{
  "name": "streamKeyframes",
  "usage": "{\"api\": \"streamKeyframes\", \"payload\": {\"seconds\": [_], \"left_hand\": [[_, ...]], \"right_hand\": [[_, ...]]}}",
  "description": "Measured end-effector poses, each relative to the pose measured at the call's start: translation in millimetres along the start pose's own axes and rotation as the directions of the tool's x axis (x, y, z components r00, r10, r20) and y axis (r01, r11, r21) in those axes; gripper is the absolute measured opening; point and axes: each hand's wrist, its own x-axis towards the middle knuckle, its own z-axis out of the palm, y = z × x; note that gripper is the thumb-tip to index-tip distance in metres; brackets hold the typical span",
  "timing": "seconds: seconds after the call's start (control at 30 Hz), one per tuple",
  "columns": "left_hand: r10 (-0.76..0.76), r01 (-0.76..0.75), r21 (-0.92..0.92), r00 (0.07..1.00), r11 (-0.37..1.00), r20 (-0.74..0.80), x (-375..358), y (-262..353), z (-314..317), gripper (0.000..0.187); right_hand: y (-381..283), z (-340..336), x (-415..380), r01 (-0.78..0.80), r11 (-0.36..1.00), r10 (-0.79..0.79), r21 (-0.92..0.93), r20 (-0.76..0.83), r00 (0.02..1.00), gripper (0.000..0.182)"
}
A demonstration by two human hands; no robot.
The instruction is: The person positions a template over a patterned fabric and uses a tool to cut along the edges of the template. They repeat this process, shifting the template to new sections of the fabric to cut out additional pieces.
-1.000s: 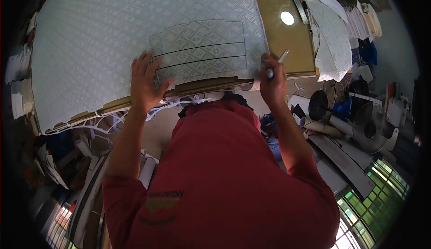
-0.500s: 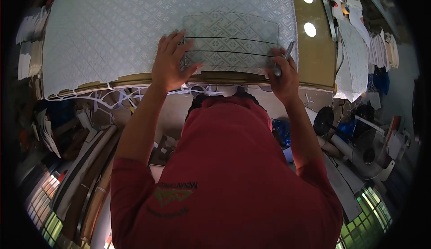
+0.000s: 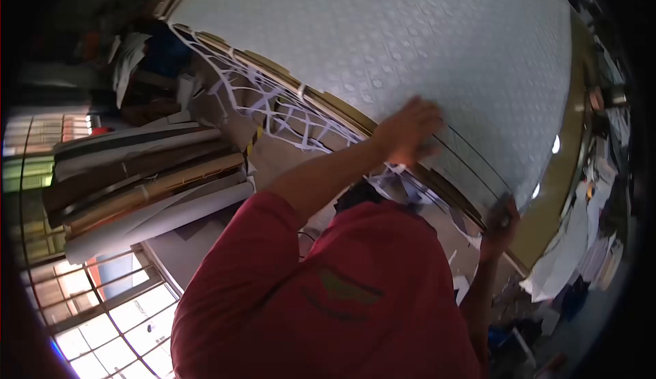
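My left hand (image 3: pixel 410 131), smeared by motion, has its fingers apart over the left end of a clear template (image 3: pixel 465 162) with two dark lines. This see-through sheet lies on pale patterned material (image 3: pixel 437 44) along the table's near edge. At the template's right end is my right hand (image 3: pixel 501 225), its fingers curled in shadow. The slim silver tool it gripped half a second ago is too blurred to make out now; whether it is a pen or a cutter cannot be told.
White strips of offcut (image 3: pixel 287 116) hang in a tangle below the table edge (image 3: pixel 328 109). Several rolls of material (image 3: pixel 157 187) lie at the left, above a barred window (image 3: pixel 116 310). Pale sheets (image 3: pixel 564 256) hang at the table's right end.
The view has swung and tilted, bringing the rolls and window into fuller sight at left. Both hands stay near the template's ends. The silver tool no longer shows clearly.
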Motion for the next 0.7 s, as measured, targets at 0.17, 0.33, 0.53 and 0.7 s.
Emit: {"api": "streamKeyframes", "payload": {"seconds": [0.17,0.33,0.53,0.7], "left_hand": [[-0.114,0.037,-0.209,0.924,0.977,-0.366,-5,-10,11,0.044],[-0.237,0.128,-0.302,0.902,0.945,-0.360,-8,-16,12,0.038],[-0.351,0.203,-0.447,0.894,0.871,-0.278,-10,-22,16,0.036],[-0.033,0.001,-0.118,0.962,0.993,-0.269,2,0,4,0.041]], "right_hand": [[-36,-6,19,-0.117,0.969,0.102,-0.219,-0.076,0.992,0.034],[-29,-18,4,-0.130,0.956,0.103,-0.261,-0.116,0.988,0.036],[-40,-24,-13,-0.082,0.935,0.047,-0.344,-0.111,0.993,0.033],[-46,-29,-17,-0.165,0.933,0.111,-0.321,-0.181,0.977,0.037]]}}
